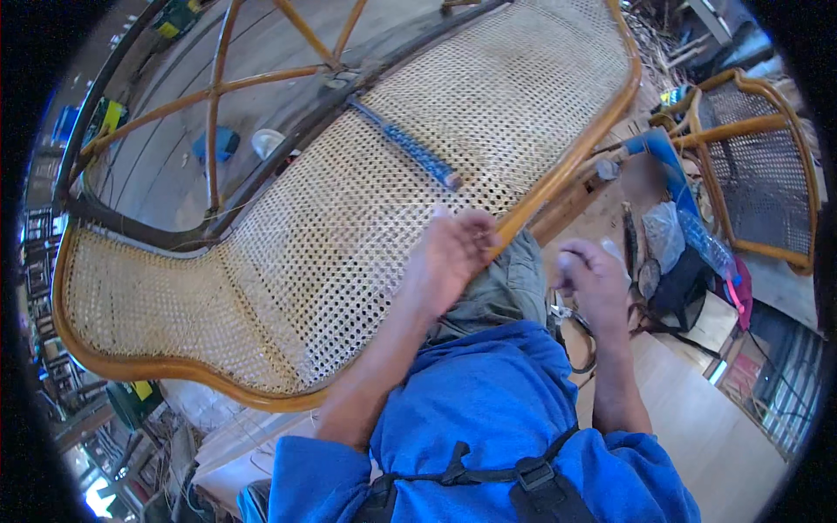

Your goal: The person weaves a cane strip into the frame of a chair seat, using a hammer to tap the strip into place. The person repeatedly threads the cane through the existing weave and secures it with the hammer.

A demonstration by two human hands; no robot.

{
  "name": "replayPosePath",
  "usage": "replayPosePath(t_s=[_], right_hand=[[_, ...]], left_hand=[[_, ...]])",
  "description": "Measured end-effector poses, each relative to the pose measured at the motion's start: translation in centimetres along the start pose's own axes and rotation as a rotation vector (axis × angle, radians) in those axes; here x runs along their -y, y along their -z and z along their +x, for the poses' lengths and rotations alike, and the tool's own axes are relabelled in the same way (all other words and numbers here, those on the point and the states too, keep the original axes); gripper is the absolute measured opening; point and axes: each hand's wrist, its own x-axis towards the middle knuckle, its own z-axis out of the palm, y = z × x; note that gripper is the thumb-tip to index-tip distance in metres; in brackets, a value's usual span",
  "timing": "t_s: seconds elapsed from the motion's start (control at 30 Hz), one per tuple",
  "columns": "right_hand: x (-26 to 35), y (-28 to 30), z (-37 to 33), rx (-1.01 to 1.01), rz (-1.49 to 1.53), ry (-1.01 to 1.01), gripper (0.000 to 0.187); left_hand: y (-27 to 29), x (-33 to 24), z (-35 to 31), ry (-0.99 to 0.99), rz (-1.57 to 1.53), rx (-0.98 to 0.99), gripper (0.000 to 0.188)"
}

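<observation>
So a big cane panel (340, 235) is stretching from 8 o'clock round to 1 o'clock, wooden rim (571, 170) included. The left hand (446, 261) is sitting over its near edge, fingers curling loosely; can't tell if it's grasping anything. The right hand (600, 286) is floating at 3 o'clock from it, off the panel, fingers bending inward, and I can't tell if it's holding something either. A blue tool (414, 151) is lying on the weave, 11 o'clock from the left hand. A clear bag (664, 237) is lying at the right hand's 2 o'clock, with a cane chair (758, 179) sitting farther out.
</observation>
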Motion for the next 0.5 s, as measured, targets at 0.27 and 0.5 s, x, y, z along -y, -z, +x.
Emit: replayPosePath(t_s=[0.27, 0.5], right_hand=[[0.7, -6.2, 0.5, 0.196, -0.175, 0.154, 0.016], [-1.0, -6.2, 0.9, 0.036, -0.325, 0.518, 0.01]], left_hand=[[2.3, 3.7, 0.8, 0.139, -0.389, -0.045, 0.053], [2.1, 3.1, 0.3, 0.169, -0.404, -0.091, 0.06]])
